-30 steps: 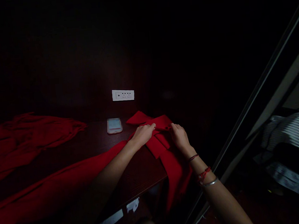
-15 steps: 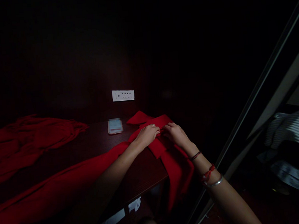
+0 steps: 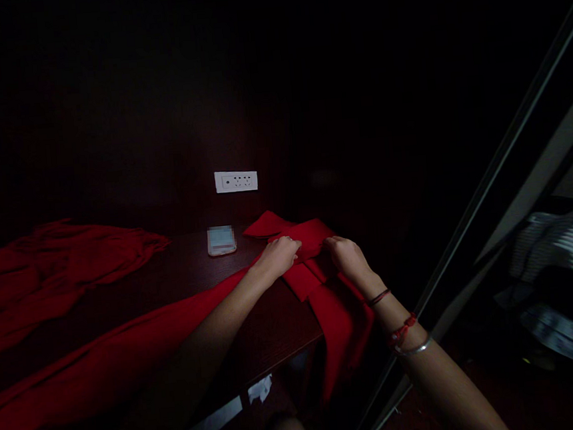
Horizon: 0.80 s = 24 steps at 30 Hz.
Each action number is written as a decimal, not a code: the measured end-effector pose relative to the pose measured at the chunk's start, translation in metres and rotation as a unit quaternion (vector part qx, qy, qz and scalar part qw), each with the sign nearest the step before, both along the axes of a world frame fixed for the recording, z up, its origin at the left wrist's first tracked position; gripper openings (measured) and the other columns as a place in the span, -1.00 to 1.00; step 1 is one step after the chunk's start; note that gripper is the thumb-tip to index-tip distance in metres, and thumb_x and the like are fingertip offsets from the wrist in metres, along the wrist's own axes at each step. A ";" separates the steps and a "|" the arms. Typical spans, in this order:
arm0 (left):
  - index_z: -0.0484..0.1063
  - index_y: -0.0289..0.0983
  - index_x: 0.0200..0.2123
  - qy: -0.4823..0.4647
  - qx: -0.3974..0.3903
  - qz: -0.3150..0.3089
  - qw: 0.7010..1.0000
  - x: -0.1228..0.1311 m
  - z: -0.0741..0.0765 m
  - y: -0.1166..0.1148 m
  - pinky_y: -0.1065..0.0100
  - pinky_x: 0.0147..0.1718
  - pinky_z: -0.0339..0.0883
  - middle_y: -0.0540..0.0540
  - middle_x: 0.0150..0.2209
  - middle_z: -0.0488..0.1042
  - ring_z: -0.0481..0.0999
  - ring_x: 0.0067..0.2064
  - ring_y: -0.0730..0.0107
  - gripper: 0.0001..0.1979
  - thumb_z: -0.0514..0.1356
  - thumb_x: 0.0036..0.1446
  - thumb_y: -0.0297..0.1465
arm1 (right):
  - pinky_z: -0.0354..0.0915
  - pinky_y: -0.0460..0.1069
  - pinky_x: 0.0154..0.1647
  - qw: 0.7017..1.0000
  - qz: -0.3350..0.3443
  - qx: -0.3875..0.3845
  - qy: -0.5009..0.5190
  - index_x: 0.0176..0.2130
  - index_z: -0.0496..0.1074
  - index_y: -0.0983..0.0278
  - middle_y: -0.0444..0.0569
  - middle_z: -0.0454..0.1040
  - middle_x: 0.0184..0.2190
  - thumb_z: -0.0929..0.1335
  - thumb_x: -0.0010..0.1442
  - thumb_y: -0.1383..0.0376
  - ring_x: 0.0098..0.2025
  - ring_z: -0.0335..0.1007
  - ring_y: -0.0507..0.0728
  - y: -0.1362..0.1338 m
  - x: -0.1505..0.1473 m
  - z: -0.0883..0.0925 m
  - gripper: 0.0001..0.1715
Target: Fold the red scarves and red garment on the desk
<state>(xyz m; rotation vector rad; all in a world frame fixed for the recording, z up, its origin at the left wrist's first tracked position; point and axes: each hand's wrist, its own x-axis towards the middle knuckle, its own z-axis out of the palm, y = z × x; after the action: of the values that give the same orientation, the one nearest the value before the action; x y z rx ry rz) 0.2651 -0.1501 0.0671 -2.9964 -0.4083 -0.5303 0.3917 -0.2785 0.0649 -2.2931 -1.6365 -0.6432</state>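
A long red cloth [image 3: 317,286] lies across the dark wooden table [image 3: 271,327] and hangs over its right front corner. My left hand [image 3: 279,256] rests on the folded part of the cloth, fingers curled and pinching the fabric. My right hand [image 3: 346,256] grips the same fold a little to the right, fingers closed on the cloth. The right wrist wears a red string and a metal bangle.
A phone [image 3: 221,241] lies on the table behind my left hand. A white wall socket [image 3: 236,180] is above it. More red fabric [image 3: 55,269] is heaped at the left. A dark sliding door frame [image 3: 490,197] runs diagonally on the right, with striped cloth [image 3: 560,244] beyond it.
My right hand has shifted slightly right and apart from the left, pulling the fold. The left hand has stayed almost in place on the cloth.
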 end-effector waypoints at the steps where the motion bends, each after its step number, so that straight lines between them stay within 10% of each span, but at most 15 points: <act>1: 0.35 -0.29 -0.32 0.000 0.004 -0.002 1.000 0.000 0.000 0.000 0.39 -0.30 0.23 -0.14 -0.33 0.41 0.40 -0.26 0.32 -0.85 0.03 0.02 -0.46 | 0.07 -0.12 -0.36 1.000 0.024 -0.001 -0.006 -0.27 0.34 0.29 0.01 0.37 -0.36 0.14 0.13 0.39 -0.31 0.24 0.04 0.002 -0.004 0.000 -0.75; 24: 0.40 -0.31 -0.42 0.041 -0.036 -0.039 0.998 -0.013 0.009 0.011 0.46 -0.47 0.18 -0.11 -0.46 0.43 0.41 -0.40 0.36 -0.89 0.08 -0.04 -0.47 | 0.06 -0.08 -0.29 0.994 0.081 -0.036 -0.058 -0.15 0.27 0.27 0.00 0.34 -0.27 0.25 0.06 0.25 -0.24 0.21 0.08 0.011 -0.017 0.007 -0.69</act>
<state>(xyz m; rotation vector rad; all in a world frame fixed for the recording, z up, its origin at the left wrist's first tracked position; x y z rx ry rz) 0.2521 -0.1387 0.0757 -3.1006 -0.3121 -0.4060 0.3748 -0.2673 0.0718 -2.1780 -1.9045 -0.7022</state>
